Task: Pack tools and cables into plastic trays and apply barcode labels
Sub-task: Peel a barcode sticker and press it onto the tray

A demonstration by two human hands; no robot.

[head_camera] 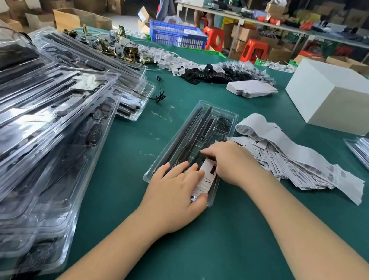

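Head view: clear tray [228,118] mid-table on green mat, tools seated. Left hand [173,193] flat, fingers straight, pressing white card [206,177] at near end. Right hand [226,161] curled, pinching card's top. Likely card-seating step; barcode label from strip [298,154] judged next.

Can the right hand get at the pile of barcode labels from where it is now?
Probably yes: the right hand is on the clear tray, with the label pile lying open just beside it and nothing between.
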